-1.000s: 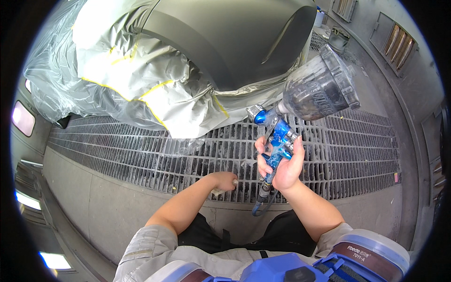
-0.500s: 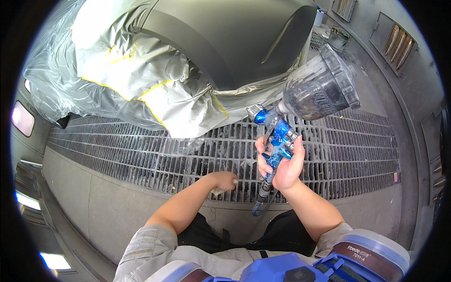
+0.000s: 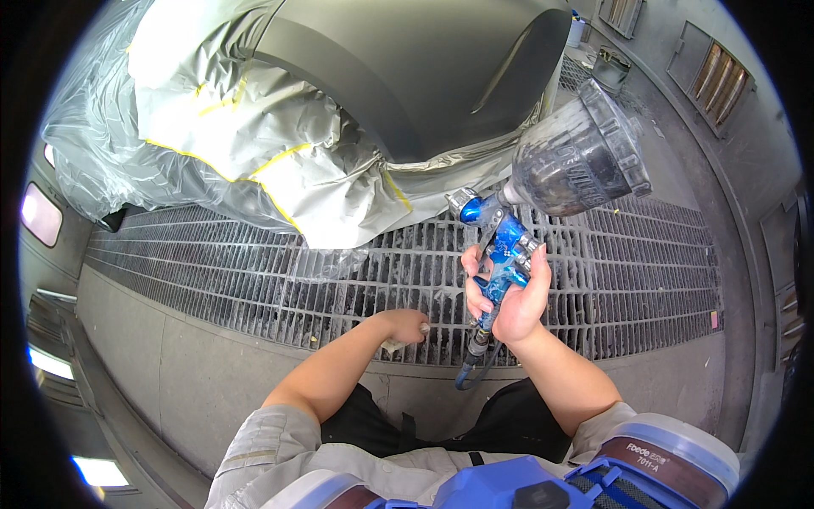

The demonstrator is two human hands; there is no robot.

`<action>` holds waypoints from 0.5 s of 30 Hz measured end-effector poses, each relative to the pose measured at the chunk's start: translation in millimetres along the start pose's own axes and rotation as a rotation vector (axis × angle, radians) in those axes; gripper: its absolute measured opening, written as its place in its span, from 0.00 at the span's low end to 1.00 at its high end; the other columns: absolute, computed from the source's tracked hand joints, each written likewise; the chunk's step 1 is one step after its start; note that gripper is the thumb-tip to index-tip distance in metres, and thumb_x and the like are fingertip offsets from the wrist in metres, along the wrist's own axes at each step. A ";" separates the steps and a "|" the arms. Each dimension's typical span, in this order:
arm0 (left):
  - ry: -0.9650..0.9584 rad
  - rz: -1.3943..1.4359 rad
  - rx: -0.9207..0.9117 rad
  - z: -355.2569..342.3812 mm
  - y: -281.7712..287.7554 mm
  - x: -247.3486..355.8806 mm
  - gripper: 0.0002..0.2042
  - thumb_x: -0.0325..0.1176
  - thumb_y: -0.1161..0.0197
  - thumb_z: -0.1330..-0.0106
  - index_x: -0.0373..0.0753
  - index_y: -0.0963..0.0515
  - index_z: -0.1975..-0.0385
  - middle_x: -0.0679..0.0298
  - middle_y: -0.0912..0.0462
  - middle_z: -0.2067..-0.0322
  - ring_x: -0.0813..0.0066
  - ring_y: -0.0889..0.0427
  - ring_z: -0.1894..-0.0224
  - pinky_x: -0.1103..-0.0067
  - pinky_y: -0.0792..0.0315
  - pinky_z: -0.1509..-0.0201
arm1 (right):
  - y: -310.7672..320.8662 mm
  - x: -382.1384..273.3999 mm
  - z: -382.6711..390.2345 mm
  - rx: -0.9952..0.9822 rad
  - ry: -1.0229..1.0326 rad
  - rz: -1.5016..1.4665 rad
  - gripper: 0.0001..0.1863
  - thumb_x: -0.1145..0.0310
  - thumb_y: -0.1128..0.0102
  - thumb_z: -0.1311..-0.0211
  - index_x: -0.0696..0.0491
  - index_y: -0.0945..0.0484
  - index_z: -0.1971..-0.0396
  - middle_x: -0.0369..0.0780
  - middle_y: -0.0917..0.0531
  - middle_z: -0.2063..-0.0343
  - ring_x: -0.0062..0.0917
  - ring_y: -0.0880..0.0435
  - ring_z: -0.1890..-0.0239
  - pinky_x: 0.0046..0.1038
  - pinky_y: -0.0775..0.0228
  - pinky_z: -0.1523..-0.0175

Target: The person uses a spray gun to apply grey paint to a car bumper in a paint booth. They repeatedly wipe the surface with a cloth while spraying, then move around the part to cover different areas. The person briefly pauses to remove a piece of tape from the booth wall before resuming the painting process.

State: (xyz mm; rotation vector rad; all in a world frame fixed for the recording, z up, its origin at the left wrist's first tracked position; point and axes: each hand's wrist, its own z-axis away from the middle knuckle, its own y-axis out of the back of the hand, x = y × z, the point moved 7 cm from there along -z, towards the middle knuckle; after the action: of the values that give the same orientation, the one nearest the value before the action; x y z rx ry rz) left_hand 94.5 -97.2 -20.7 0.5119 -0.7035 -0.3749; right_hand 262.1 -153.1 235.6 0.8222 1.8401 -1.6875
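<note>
My right hand [image 3: 513,297] is wrapped round a blue and silver spray gun [image 3: 500,242], with a large, paint-smudged cup [image 3: 572,153] tilted to the right and a hose [image 3: 465,373] hanging below the handle. My left hand [image 3: 403,327] is closed on a crumpled pale cloth or paper [image 3: 393,346], lower and left of the gun, over the floor grating [image 3: 356,288]. Above both hands is a dark grey car body panel [image 3: 407,68], surrounded along its left and lower edges by white masking sheet [image 3: 212,161] with yellow tape lines. The gun's nozzle is near the sheet's lower edge.
Clear plastic film [image 3: 102,144] drapes the car's left part. A blue respirator [image 3: 483,488] with cartridges lies at my chest. Grey booth walls have hatches [image 3: 716,81] at right and a window [image 3: 41,212] at left. A metal bucket [image 3: 610,68] stands at back right.
</note>
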 end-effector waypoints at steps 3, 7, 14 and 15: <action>0.000 0.002 0.002 -0.9 -0.1 -0.6 0.23 0.38 0.36 0.40 0.38 0.18 0.45 0.47 0.12 0.52 0.49 0.13 0.48 0.61 0.21 0.44 | -0.3 -0.1 0.1 -0.012 0.012 -0.025 0.45 0.27 0.74 0.24 0.58 0.25 0.55 0.38 0.20 0.63 0.17 0.33 0.86 0.23 0.37 0.81; 0.003 0.021 -0.003 -2.0 -1.1 -2.1 0.23 0.38 0.36 0.40 0.39 0.18 0.44 0.47 0.12 0.52 0.49 0.13 0.48 0.61 0.21 0.44 | -0.8 -1.4 0.2 -0.021 0.023 -0.013 0.45 0.27 0.74 0.24 0.58 0.24 0.55 0.38 0.20 0.62 0.18 0.33 0.86 0.23 0.38 0.81; -0.020 -0.018 0.026 -2.3 -0.1 -0.9 0.22 0.40 0.36 0.37 0.39 0.18 0.44 0.47 0.12 0.52 0.50 0.13 0.48 0.61 0.21 0.44 | 1.2 1.4 0.2 -0.011 -0.001 -0.052 0.45 0.27 0.74 0.24 0.58 0.24 0.54 0.39 0.20 0.62 0.18 0.33 0.86 0.24 0.38 0.81; -0.010 -0.007 0.024 -2.4 0.0 -1.5 0.22 0.40 0.36 0.37 0.39 0.18 0.44 0.47 0.12 0.52 0.50 0.13 0.48 0.61 0.21 0.44 | 1.5 1.7 0.1 -0.011 -0.002 -0.049 0.45 0.27 0.74 0.24 0.58 0.24 0.54 0.39 0.20 0.62 0.18 0.33 0.86 0.24 0.38 0.81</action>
State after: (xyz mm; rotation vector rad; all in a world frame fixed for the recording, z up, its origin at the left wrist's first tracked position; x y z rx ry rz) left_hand 95.1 -95.7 -23.1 0.5355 -0.7166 -0.3765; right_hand 262.0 -153.0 233.2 0.7764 1.8813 -1.7061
